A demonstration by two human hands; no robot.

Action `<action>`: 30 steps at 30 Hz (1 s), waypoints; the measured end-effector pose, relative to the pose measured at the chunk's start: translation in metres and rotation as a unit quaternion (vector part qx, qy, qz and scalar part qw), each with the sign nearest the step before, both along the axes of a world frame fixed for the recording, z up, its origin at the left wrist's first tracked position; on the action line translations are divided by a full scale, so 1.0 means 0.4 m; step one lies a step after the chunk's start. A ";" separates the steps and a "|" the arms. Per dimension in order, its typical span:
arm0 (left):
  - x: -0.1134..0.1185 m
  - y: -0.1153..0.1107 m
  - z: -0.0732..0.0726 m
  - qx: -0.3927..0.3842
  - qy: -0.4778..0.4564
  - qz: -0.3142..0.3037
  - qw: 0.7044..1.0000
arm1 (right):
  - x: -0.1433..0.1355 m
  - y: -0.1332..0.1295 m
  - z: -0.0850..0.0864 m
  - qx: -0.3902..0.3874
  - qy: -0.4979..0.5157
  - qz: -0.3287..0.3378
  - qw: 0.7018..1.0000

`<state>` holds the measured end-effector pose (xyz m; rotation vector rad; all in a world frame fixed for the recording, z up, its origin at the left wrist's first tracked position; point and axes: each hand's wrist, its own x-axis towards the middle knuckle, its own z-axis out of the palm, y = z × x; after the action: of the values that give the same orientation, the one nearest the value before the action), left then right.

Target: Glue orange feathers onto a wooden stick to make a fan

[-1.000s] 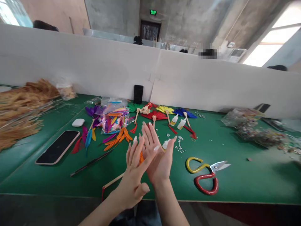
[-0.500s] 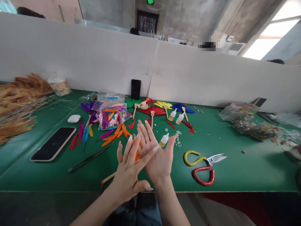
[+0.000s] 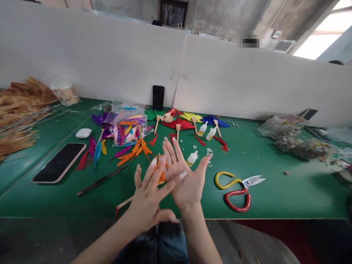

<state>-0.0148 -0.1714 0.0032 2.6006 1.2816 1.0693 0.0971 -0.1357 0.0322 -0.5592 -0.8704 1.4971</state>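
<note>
Green worktop [image 3: 291, 198] meets white partition [image 3: 110, 55] at back, front edge under both forearms, w/ L hand [image 3: 145, 201] fingers spread, index over palm of R hand [image 3: 185, 185], its fingers apart, orange-feather fan [image 3: 161, 179] partly hidden behind, open gap btwn R hand & scissors [image 3: 249, 182].

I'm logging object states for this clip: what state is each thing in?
Left hand: palm down, fingers spread
Right hand: palm up, open
Metal scissors with yellow and red handles: blades slightly apart
Pink-edged black phone: flat, screen dark
Small black phone: propped upright, screen dark
Rounded white case: closed
Red feather-like fan: spread
Clear plastic bag of coloured feathers: cannot tell if sealed
</note>
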 end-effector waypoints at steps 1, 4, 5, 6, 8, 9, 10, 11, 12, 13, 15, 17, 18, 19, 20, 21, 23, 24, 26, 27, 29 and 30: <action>0.002 0.003 -0.002 -0.004 0.005 0.015 1.000 | 0.002 0.003 -0.005 -0.006 0.001 0.002 1.000; 0.005 0.010 -0.011 -0.009 0.019 0.008 1.000 | 0.006 0.011 -0.020 -0.024 0.003 0.018 1.000; 0.005 0.011 -0.014 -0.004 0.026 -0.006 1.000 | 0.008 0.012 -0.024 -0.031 0.008 0.018 0.999; 0.004 0.012 -0.018 0.000 0.035 -0.014 0.999 | 0.009 0.013 -0.027 -0.039 0.015 0.020 0.999; 0.000 0.012 -0.025 -0.009 0.032 -0.002 0.999 | 0.011 0.012 -0.034 -0.057 0.035 0.033 0.997; -0.001 0.011 -0.029 -0.020 0.022 0.006 1.000 | 0.011 0.011 -0.037 -0.065 0.042 0.041 0.996; -0.003 0.010 -0.032 -0.029 0.015 0.001 0.999 | 0.010 0.010 -0.040 -0.070 0.044 0.047 0.995; -0.003 0.009 -0.036 -0.032 0.012 -0.010 0.999 | 0.009 0.009 -0.044 -0.072 0.043 0.047 0.995; -0.003 0.007 -0.039 -0.033 0.013 -0.016 0.999 | 0.008 0.008 -0.048 -0.070 0.038 0.043 0.996; -0.002 0.004 -0.041 -0.036 0.018 -0.012 0.999 | 0.005 0.007 -0.051 -0.065 0.034 0.039 0.997; 0.003 -0.004 -0.046 -0.042 0.017 0.021 0.999 | 0.002 0.005 -0.058 -0.054 0.034 0.043 0.997; 0.007 -0.013 -0.051 -0.041 0.004 0.031 0.999 | 0.001 0.004 -0.063 -0.051 0.047 0.061 0.996; 0.007 -0.016 -0.053 -0.041 0.005 0.019 0.999 | 0.002 0.003 -0.065 -0.051 0.055 0.065 0.995; 0.005 -0.018 -0.055 -0.042 0.015 -0.002 0.999 | 0.003 0.001 -0.067 -0.051 0.064 0.060 0.995; 0.002 -0.017 -0.057 -0.041 0.026 -0.016 0.999 | 0.004 -0.001 -0.069 -0.051 0.070 0.055 0.995; -0.003 -0.014 -0.057 -0.030 0.028 -0.016 0.999 | 0.004 -0.004 -0.070 -0.053 0.074 0.050 0.995; -0.009 -0.002 -0.054 -0.048 0.020 0.046 0.998 | 0.002 -0.011 -0.069 -0.058 0.074 0.046 0.995; -0.010 0.003 -0.052 -0.044 0.002 0.065 0.997 | 0.000 -0.015 -0.067 -0.061 0.067 0.052 0.995; -0.003 0.001 -0.049 -0.062 -0.010 0.052 0.997 | -0.004 -0.021 -0.061 -0.062 0.047 0.062 0.995; 0.003 -0.006 -0.049 -0.068 -0.014 0.043 0.997 | -0.004 -0.024 -0.058 -0.060 0.037 0.058 0.996; 0.014 -0.028 -0.048 -0.070 -0.012 0.026 0.997 | -0.005 -0.025 -0.052 -0.055 0.019 0.039 0.998; 0.018 -0.038 -0.048 -0.067 -0.008 0.015 0.998 | -0.006 -0.026 -0.050 -0.053 0.013 0.019 0.998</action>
<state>-0.0077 -0.1867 -0.0158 2.4790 1.3445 0.9704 0.0947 -0.1460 0.0123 -0.6015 -0.7883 1.5890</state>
